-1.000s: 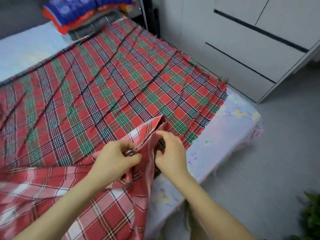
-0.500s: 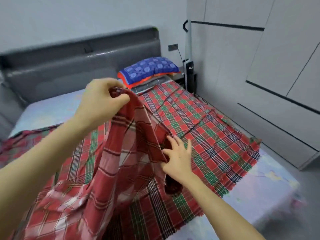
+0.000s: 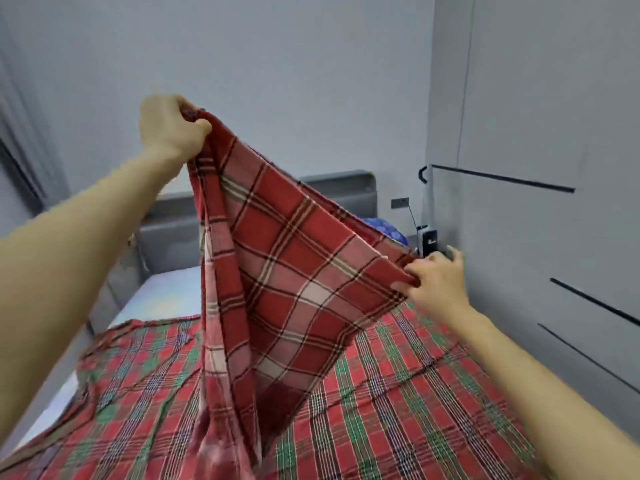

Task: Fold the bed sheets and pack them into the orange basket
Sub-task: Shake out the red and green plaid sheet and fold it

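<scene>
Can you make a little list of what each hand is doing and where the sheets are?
left hand: raised high, grips a corner of the held sheet
right hand: lower, pinches the edge of the held sheet
held sheet: red and white checks, stretched between the hands, hangs down to the bed
flat sheet: red and green checks, spread on the bed
pillow: blue, peeks out behind the held sheet
basket: not in view

Illumination is even, diffuse and moderately bright; shadows are soft; wide-angle distortion tilts the wardrobe [image 3: 554, 133] at the right edge; motion blur smears the held sheet [image 3: 287, 289] at its base.
</scene>
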Tool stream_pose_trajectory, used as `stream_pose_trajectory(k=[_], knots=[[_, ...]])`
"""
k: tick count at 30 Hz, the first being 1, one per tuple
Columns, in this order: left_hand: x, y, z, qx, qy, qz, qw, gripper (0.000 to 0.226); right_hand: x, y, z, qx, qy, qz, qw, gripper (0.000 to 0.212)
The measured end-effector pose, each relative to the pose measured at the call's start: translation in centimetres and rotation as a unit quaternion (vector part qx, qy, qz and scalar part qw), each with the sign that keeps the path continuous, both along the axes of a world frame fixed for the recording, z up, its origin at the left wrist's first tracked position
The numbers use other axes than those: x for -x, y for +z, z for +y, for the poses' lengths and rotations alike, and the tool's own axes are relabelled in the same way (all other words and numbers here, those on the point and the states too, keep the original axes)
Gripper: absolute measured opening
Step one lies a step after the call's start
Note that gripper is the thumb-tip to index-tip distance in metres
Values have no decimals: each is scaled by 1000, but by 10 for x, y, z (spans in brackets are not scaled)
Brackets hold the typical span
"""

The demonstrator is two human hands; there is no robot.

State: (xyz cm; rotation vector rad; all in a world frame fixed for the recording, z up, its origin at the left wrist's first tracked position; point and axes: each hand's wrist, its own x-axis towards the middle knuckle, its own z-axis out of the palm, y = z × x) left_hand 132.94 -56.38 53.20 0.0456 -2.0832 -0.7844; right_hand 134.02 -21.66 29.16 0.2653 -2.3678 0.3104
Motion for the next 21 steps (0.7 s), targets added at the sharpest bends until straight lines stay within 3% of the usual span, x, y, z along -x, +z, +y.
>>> stream_pose_trajectory(k=[4,7,10,12,14,16,19,21], knots=[[-14,16,-31,0,58,20,998,24,3,72,26,-51,52,127,989,56],[-29,32,-46,9,95,58,994,20,-3,135,31,-34,112,166,979,47],[-36,42,-54,-13,114,81,990,24,-2,182,28,110,157,91,977,28],[-40,49,-58,-3,124,83,989,24,6,208,28,206,168,8,964,30],[-41,56,-61,40,112,72,990,23,13,230,27,258,157,-17,953,38],[-44,64,-66,78,100,56,990,23,17,255,26,275,142,-2,951,27],[-49,75,-75,104,113,66,986,23,16,291,30,295,158,84,939,41],[-51,82,-76,84,110,108,985,24,16,303,28,343,196,197,897,38]])
